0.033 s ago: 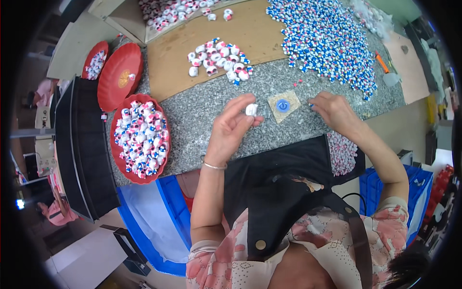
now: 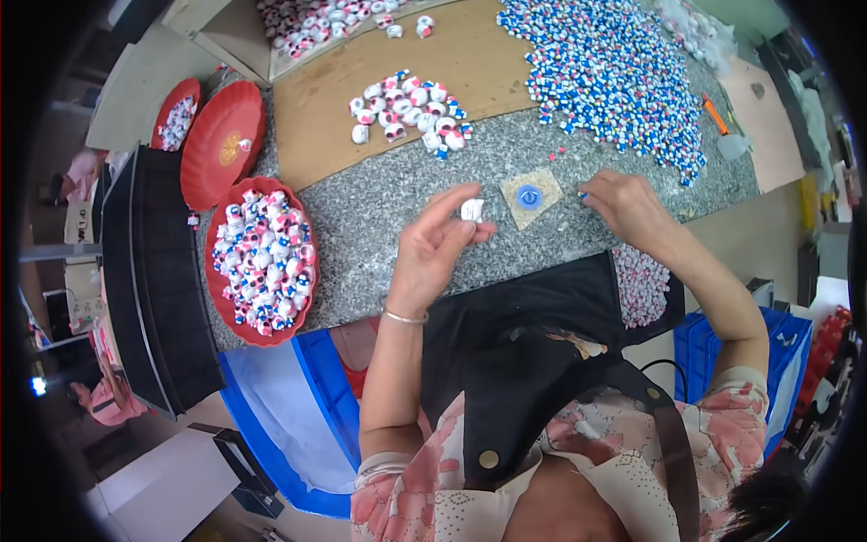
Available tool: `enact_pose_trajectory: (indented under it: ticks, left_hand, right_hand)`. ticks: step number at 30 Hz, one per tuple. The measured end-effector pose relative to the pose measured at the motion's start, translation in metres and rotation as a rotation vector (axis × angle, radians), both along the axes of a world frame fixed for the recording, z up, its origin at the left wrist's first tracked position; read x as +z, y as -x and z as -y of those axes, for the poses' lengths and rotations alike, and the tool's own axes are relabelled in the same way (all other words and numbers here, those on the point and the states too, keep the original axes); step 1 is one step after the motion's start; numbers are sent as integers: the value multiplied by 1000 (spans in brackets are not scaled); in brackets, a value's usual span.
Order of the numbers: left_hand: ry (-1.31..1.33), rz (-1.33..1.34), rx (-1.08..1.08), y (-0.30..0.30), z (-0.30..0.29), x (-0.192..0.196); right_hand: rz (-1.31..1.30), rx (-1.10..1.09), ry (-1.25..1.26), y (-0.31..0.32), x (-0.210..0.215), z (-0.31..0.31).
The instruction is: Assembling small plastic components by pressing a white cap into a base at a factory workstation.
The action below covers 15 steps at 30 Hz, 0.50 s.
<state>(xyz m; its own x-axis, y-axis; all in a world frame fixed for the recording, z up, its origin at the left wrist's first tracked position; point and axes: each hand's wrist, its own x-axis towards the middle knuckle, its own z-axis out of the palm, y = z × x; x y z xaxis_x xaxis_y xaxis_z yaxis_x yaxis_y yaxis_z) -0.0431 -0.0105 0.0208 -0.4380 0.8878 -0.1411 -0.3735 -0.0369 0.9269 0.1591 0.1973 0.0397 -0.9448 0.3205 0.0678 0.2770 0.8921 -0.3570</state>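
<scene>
My left hand [image 2: 433,257] is raised over the grey speckled table [image 2: 361,226] and pinches a small white piece [image 2: 471,210] between thumb and fingertips. Just to its right lies a tan square pad [image 2: 542,183] with a blue round part [image 2: 528,196] on it. My right hand [image 2: 632,208] rests on the table right of the pad, its fingertips closed on a tiny blue piece [image 2: 582,194]. A big heap of blue and white pieces [image 2: 614,72] lies beyond the right hand.
A red bowl [image 2: 217,298] full of assembled pink, white and blue pieces stands at the left, with two more red plates [image 2: 221,144] behind it. A small cluster of white pieces [image 2: 406,108] lies on a brown board [image 2: 361,63]. More pieces [image 2: 641,285] sit in my black apron.
</scene>
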Motion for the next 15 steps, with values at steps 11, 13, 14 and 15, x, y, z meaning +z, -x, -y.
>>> enact_pose_trajectory:
  ticks: [11,13,14,15]
  left_hand:
    - [-182,54,86,-20,17,-4]
    - [-58,171,32,-13,19,-1]
    - [-59,173,37,-11,22,-3]
    - [-68,98,34,-9,25,-6]
  right_hand:
    - [-109,244,-25,49,19,19]
    - [-90,305,-144,55,20,20]
    - [-36,351,-217,60,24,23]
    - [19,397,-291,63,26,24]
